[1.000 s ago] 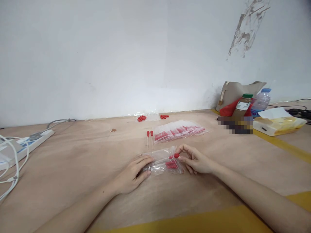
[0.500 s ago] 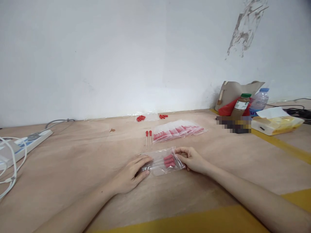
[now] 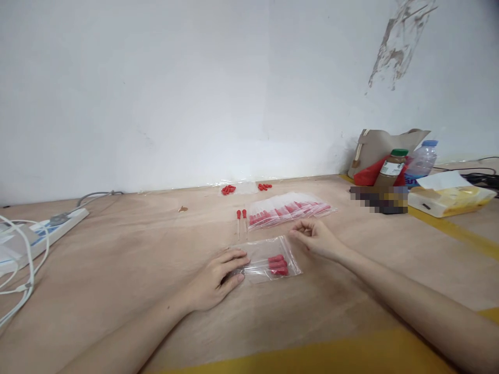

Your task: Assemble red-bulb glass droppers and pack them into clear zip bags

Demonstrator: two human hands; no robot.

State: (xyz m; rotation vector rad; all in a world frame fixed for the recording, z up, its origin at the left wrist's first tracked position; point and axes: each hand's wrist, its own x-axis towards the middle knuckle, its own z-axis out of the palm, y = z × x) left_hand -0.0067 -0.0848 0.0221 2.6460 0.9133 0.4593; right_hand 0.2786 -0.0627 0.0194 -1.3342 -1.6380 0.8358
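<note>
A clear zip bag [image 3: 262, 248] lies flat on the wooden surface, holding several glass droppers with red rubber bulbs [image 3: 278, 264] at its right end. My left hand [image 3: 218, 275] rests on the bag's left end, thumb and fingers spread and covering the dropper tips. Off the bag's upper right corner hovers my right hand [image 3: 312, 236], its fingers curled together with nothing visible in them. Two loose droppers [image 3: 241, 218] lie side by side behind the bag. To their right is an overlapping row of filled bags [image 3: 290, 209] with red bulbs inside.
Red bulbs [image 3: 228, 190] sit in two small groups near the wall. On the left is a power strip [image 3: 66, 223] with white cables [image 3: 29, 259]. A green-capped bottle [image 3: 392, 166], a water bottle [image 3: 423, 158], a grey bag [image 3: 385, 140] and a tissue pack [image 3: 448, 197] stand at the right.
My right hand has let go of the bag's right end and moved up and right. The bag now lies flatter, its zip edge uncovered. My left hand stays on it.
</note>
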